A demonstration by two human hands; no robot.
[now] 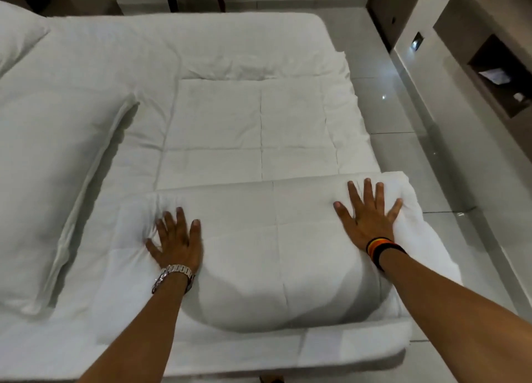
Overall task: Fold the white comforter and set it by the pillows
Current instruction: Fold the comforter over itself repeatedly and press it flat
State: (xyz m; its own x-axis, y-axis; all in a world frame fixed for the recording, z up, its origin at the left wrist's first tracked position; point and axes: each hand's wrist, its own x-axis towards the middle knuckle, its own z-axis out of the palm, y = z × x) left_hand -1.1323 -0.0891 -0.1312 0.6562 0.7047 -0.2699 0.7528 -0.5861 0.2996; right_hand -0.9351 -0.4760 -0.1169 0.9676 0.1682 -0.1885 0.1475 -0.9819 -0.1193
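Both forearms reach in from the bottom edge, and between them lies the comforter (253,238), its near part folded over into a thick, puffy roll at the near edge of the bed (201,36).

At far left, two pillows lie on the bed: the big pillow (49,181) runs along the left side, its long edge just beside the comforter, and the far pillow (17,34) shows only as a corner at the top left.

Next comes the left hand (175,241), flat and palm down on the left end of the fold, fingers spread and pressing into the fabric; it grips nothing. A metal watch (175,273) sits on that wrist. The fingertips look slightly blurred.

In the middle, the folded roll bulges toward the camera, with a stitched seam running down its centre. Beyond it the rest of the comforter lies flat in quilted squares, its far edge rumpled.

The right hand (371,218) rests on the right end of the fold, also flat, palm down, fingers fanned wide, holding nothing. Striped bands (383,250) circle that wrist. A loose flap of comforter hangs off the bed's right side, below this hand.

At far right, a glossy tiled floor (403,140) runs alongside the bed, and past it stands a cabinet (489,65) with an open niche.
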